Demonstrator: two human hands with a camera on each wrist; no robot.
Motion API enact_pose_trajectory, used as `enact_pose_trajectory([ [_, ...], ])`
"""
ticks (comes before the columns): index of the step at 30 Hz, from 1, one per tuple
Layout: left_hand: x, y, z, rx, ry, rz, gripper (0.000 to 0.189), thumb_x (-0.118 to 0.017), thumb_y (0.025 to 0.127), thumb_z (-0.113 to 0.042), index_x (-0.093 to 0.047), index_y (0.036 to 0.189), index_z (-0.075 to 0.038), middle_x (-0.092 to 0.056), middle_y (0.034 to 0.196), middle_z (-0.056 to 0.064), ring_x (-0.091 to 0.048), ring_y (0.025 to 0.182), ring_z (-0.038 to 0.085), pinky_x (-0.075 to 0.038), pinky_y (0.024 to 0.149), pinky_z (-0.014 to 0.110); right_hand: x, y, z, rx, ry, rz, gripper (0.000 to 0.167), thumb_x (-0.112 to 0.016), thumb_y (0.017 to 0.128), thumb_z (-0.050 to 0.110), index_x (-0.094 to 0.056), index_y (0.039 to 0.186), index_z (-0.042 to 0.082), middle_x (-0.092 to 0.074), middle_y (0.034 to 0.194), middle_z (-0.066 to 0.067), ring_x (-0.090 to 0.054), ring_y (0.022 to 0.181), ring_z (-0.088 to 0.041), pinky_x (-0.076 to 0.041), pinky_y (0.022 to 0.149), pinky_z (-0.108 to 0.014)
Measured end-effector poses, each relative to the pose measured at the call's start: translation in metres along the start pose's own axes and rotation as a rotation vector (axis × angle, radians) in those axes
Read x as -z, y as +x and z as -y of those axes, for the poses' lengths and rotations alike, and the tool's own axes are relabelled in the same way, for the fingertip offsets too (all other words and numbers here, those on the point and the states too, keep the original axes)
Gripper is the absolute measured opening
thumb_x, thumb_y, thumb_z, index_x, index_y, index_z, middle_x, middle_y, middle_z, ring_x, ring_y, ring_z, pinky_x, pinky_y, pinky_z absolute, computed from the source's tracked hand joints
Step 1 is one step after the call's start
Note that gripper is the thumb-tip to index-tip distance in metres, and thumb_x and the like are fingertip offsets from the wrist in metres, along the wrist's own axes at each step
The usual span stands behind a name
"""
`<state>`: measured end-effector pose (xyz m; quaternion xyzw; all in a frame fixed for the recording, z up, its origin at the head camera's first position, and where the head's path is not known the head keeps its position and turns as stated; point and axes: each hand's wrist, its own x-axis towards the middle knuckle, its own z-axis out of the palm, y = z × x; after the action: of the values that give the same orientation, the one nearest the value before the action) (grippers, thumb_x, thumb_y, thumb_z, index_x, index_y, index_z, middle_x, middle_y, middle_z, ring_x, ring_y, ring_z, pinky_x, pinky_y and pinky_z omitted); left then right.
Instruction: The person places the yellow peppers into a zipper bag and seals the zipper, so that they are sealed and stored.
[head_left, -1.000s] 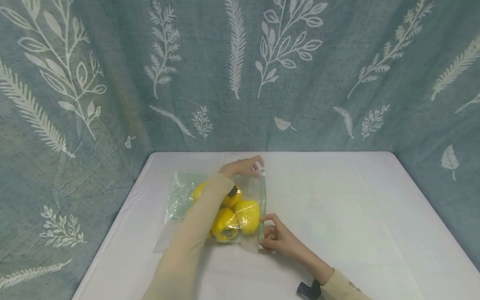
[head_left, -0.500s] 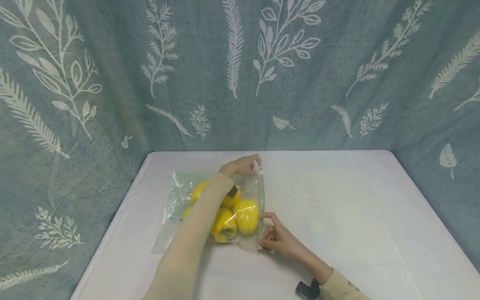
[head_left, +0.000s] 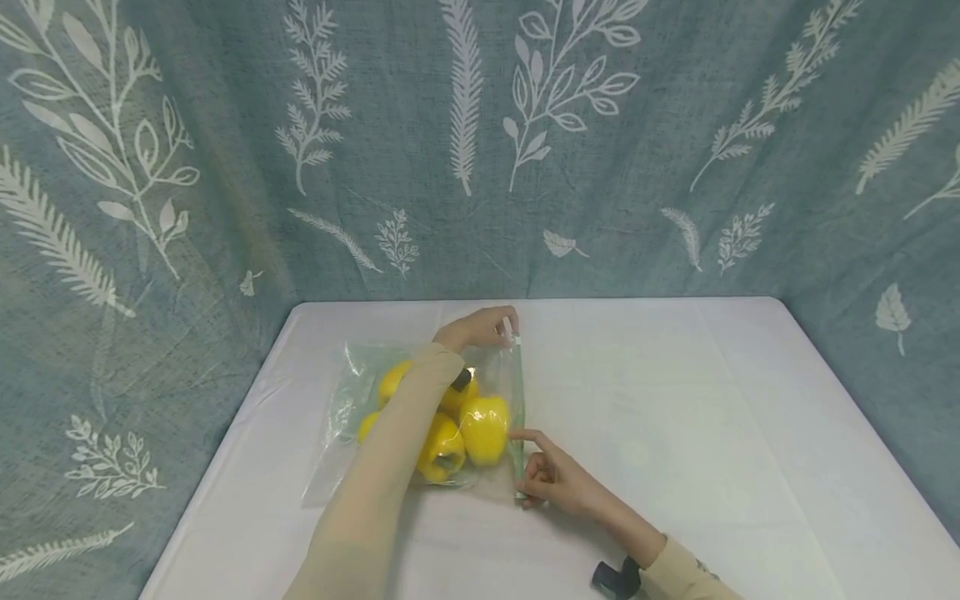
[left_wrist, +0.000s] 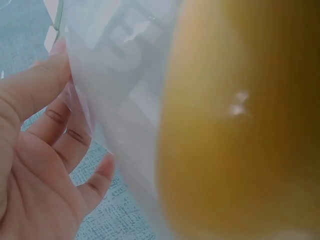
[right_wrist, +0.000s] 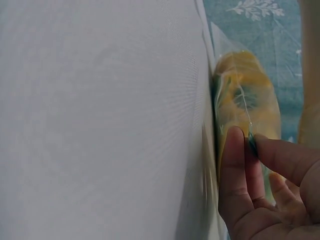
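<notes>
A clear zip bag [head_left: 337, 425] lies on the table with several yellow bell peppers [head_left: 483, 429] inside. Its green-tinted zip strip [head_left: 518, 383] faces right. At the far end of that strip my left hand [head_left: 478, 327] pinches the bag's corner; the left wrist view shows thumb and fingers [left_wrist: 57, 125] on the plastic beside a blurred pepper [left_wrist: 235, 150]. My right hand [head_left: 558, 479] pinches the near corner between thumb and finger, its index finger reaching to the strip beside a pepper. The left forearm covers part of the bag and peppers.
White cloth covers the table [head_left: 675, 417]. A green-blue curtain [head_left: 480, 233] with white leaf prints hangs behind and at both sides. A black device [head_left: 617, 578] sits at the right wrist, another dark piece [head_left: 462, 380] at the left wrist.
The head view has shifted slightly. The peppers and the strip's middle sit a little further left, and the right index finger reaches slightly further over the strip. Both hands keep their corners.
</notes>
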<state>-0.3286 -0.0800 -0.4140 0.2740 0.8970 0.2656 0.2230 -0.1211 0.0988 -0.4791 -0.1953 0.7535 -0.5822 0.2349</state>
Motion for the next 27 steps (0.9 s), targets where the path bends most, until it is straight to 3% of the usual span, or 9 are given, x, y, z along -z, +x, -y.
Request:
enact_pose_trajectory([
  [4,0.000,0.001,0.001,0.012,0.015,-0.006,0.025,-0.062,0.088,-0.009,-0.054,0.111,-0.012,-0.057,0.115,0.012,-0.053,0.107,0.025,-0.045,0.089,0.038,0.002,0.002,-0.008,0.010,0.015,0.016,0.061,-0.059,0.088,0.002,-0.032,0.141,0.017,-0.054,0.076,-0.008,-0.064,0.066,-0.022,-0.053,0.060,-0.031],
  [13,0.000,0.001,-0.003,0.012,0.017,0.002,0.023,-0.061,0.089,-0.009,-0.055,0.110,-0.011,-0.056,0.115,0.012,-0.052,0.108,0.025,-0.044,0.090,0.038,-0.001,0.002,-0.011,0.032,0.061,0.029,0.062,-0.059,0.088,0.001,-0.028,0.141,0.013,-0.053,0.076,-0.010,-0.064,0.066,-0.021,-0.054,0.062,-0.032],
  [20,0.000,-0.001,-0.003,-0.017,-0.005,0.001,0.023,-0.058,0.089,-0.005,-0.055,0.112,-0.006,-0.058,0.112,0.015,-0.054,0.105,0.027,-0.045,0.087,0.038,-0.003,-0.002,0.001,0.012,0.001,0.007,0.060,-0.059,0.088,0.001,-0.028,0.139,0.011,-0.054,0.074,-0.009,-0.065,0.066,-0.026,-0.048,0.054,-0.025],
  [24,0.000,0.001,0.000,-0.042,-0.032,0.001,0.021,-0.058,0.088,-0.004,-0.056,0.109,-0.004,-0.058,0.111,0.016,-0.055,0.104,0.028,-0.046,0.085,0.036,-0.003,-0.002,0.004,-0.010,-0.007,0.001,0.061,-0.059,0.087,-0.002,-0.028,0.139,0.009,-0.054,0.074,-0.009,-0.065,0.067,-0.029,-0.051,0.057,-0.029],
  [27,-0.001,0.002,0.003,-0.044,-0.055,-0.001,0.020,-0.058,0.088,-0.004,-0.057,0.107,-0.005,-0.057,0.112,0.015,-0.055,0.105,0.028,-0.046,0.086,0.035,-0.001,0.001,-0.006,-0.001,-0.001,0.010,0.062,-0.060,0.087,-0.001,-0.027,0.138,0.011,-0.055,0.073,-0.010,-0.065,0.066,-0.024,-0.052,0.058,-0.031],
])
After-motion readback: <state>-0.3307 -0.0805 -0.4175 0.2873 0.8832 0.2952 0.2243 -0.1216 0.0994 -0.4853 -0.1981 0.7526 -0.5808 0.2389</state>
